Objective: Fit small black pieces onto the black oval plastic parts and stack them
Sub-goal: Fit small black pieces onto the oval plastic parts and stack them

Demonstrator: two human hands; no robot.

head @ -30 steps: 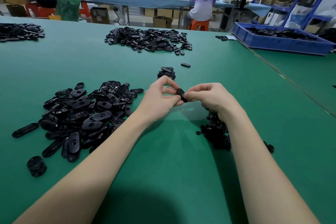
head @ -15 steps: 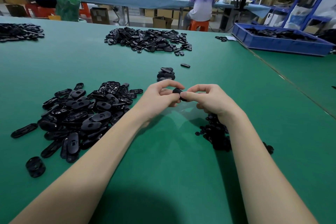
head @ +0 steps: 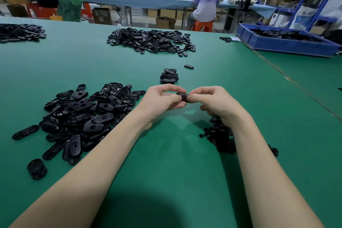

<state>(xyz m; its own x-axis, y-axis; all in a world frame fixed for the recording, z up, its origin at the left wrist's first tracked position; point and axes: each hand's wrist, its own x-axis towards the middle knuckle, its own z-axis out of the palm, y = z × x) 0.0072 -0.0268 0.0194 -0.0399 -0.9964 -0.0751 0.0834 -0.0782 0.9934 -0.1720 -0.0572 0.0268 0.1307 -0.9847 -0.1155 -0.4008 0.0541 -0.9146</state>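
Above the green tabletop (head: 175, 163), the left hand (head: 162, 101) and right hand (head: 212, 102) still pinch one black oval part (head: 183, 96) together, now turned flatter.

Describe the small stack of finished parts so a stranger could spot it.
On the green table, look just beyond the two hands. The small stack stands alone there, a neat pile of ovals, unlike the loose heap spread out to the left.

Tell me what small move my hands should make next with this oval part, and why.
Probably keep pressing until the piece seats: both the left hand and right hand pinch one oval part above the mat, just short of the small stack.
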